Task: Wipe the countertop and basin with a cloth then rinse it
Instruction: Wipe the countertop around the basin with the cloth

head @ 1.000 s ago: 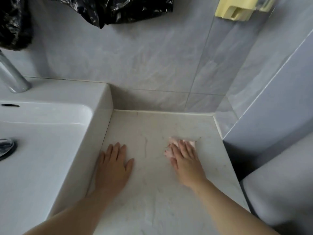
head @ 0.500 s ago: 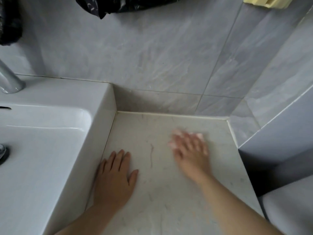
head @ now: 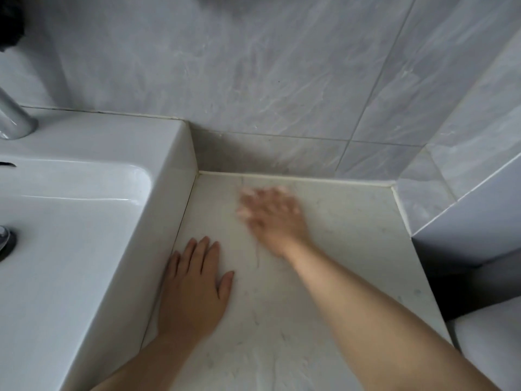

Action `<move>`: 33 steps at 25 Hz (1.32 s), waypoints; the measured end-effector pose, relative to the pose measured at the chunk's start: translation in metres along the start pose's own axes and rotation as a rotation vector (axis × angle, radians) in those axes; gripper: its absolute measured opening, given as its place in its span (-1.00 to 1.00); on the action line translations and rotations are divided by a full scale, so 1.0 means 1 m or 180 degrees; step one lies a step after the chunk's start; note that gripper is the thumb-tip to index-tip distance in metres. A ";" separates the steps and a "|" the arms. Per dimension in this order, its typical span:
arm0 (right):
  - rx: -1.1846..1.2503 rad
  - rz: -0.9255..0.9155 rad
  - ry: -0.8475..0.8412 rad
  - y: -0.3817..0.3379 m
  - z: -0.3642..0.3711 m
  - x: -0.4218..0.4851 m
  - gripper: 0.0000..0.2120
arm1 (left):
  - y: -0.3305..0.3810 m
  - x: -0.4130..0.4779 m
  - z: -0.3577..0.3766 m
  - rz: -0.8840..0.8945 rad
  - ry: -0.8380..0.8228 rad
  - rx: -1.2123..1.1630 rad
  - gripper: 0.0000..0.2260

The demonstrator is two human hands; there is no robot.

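My right hand (head: 275, 215) is blurred with motion and lies flat, fingers spread, on the pale marble countertop (head: 352, 249) near the back wall. It presses a small pink cloth (head: 245, 193), which shows only as a pink blur at the fingertips. My left hand (head: 194, 286) rests flat and open on the countertop, close against the side of the white basin (head: 84, 221). The basin fills the left of the view.
A chrome faucet base (head: 14, 119) stands on the basin's back ledge, and the drain (head: 4, 241) shows at the far left. Grey tiled walls (head: 253, 80) close the back and the right side. A white fixture (head: 490, 334) sits below the counter's right edge.
My right hand has slid the cloth away from me toward the back wall and a little leftward. My left hand stays flat in place. The camera has tilted down and right.
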State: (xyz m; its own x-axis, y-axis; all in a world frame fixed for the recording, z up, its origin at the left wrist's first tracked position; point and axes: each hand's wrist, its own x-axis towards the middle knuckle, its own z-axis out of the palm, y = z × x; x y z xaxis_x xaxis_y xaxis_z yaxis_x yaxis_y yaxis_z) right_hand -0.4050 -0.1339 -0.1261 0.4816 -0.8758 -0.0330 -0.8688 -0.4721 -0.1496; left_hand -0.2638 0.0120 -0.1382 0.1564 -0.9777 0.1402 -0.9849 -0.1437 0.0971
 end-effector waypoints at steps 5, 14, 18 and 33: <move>0.0151 0.2643 0.0306 0.123 -0.023 -0.049 -0.49 | 0.003 0.000 -0.002 -0.0132 -0.0050 0.0000 -0.43; 0.0432 -0.0210 -0.0082 -0.093 0.007 0.065 -0.51 | 0.006 -0.002 -0.001 -0.0622 -0.0050 -0.0215 -0.36; 0.0403 -0.0256 -0.0067 -0.053 0.004 0.062 -0.51 | 0.004 -0.003 0.002 -0.0574 -0.0018 -0.0249 -0.38; 0.0400 0.0125 -0.0006 -0.042 0.009 0.035 -0.52 | 0.004 -0.001 0.001 -0.0468 -0.0043 -0.0192 -0.38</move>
State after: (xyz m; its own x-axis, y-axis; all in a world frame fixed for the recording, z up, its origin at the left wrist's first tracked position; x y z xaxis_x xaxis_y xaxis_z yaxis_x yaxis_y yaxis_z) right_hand -0.3504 -0.1433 -0.1300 0.4478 -0.8931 -0.0431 -0.8657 -0.4210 -0.2707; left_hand -0.2680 0.0123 -0.1392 0.2971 -0.9489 0.1068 -0.9451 -0.2763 0.1746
